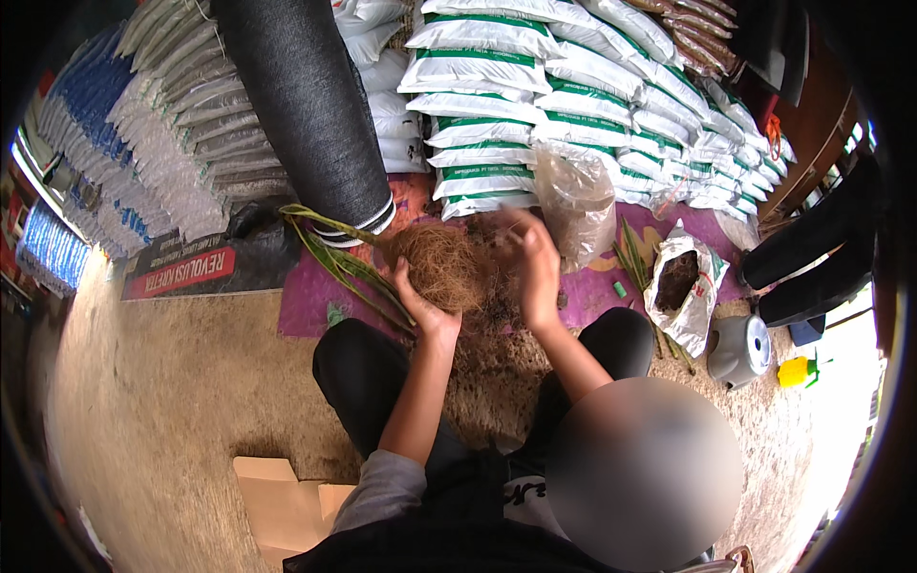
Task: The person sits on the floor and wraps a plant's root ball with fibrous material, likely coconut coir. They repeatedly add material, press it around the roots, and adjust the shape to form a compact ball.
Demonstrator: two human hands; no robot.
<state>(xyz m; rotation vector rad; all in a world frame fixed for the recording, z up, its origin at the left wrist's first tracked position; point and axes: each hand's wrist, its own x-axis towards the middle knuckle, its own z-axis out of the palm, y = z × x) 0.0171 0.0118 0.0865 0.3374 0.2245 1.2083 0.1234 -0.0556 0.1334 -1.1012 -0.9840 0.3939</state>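
White-green bags (478, 72) stacked at back; black roll (306, 105) left of them; cardboard (275, 506) on floor (181, 372), lower left; yellow bottle (792, 372) at right, near grey pot (728, 355)

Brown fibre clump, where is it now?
The brown fibre clump is just left of the head view's centre, in the left hand, beside long green leaves.

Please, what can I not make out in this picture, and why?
In the head view:
Left hand: most fingers hidden behind the fibre ball.
Right hand: fingertips blurred.
Standing person: upper body cut off by the dark right rim.
Cardboard: right part covered by the grey sleeve.
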